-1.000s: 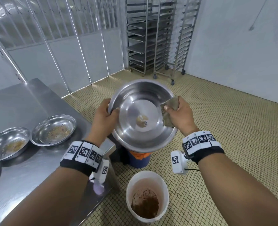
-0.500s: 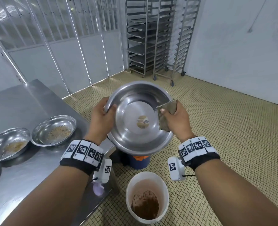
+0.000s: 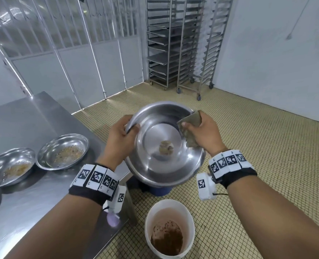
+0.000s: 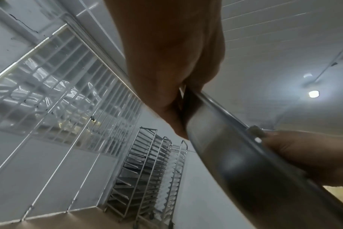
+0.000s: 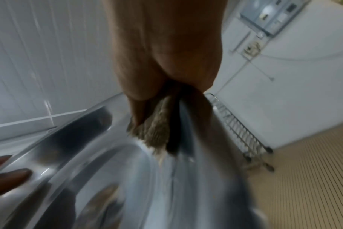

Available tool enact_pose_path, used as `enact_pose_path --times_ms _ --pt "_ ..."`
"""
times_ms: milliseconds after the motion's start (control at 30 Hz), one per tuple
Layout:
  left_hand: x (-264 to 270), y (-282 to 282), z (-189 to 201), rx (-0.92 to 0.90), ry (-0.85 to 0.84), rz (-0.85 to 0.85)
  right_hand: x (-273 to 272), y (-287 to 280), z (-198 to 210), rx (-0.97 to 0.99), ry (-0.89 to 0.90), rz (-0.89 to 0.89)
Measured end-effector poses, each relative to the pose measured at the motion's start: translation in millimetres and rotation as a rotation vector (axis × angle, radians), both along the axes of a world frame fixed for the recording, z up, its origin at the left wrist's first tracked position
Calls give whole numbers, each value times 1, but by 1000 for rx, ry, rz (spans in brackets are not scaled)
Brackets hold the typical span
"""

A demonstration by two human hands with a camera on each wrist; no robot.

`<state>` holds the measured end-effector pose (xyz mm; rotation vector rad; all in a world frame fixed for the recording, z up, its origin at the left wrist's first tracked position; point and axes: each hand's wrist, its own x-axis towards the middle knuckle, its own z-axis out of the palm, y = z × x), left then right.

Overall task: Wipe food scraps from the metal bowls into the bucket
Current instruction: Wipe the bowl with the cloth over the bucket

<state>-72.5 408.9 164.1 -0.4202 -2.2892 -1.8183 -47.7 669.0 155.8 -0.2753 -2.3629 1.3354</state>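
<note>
Tilted bowl [image 3: 166, 144] rim in left hand [image 3: 120, 139], well above bucket [image 3: 169, 206].

wristbands [image 3: 96, 179]: black, white coded tags | wrist cameras [image 3: 205, 186]: white

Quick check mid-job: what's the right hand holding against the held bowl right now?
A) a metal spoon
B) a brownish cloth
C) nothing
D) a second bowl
B: the right hand grips a brownish cloth at the bowl's right inner wall, while the left hand holds the opposite rim.
</note>
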Motion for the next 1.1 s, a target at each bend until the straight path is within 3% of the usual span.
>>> enact_pose_path --times_ms 100,300,433,567,767,967,1100 --pt "-2 5 -2 33 -10 -2 -3 3 17 98 1 18" --pt "-9 8 -11 264 2 151 0 -9 -28 -200 4 -107" --pt "-13 -2 -14 92 -13 90 -2 -4 -19 -167 -16 -69" --pt "-17 -16 2 -135 -39 -56 1 8 2 38 -13 52" --pt "-12 -14 8 -129 31 -63 -1 2 18 246 -40 130" --pt "-3 -7 3 158 -2 130 14 -24 -19 -207 79 -103" --pt "6 -10 -1 -1 31 48 13 -16 -8 -139 10 -63"
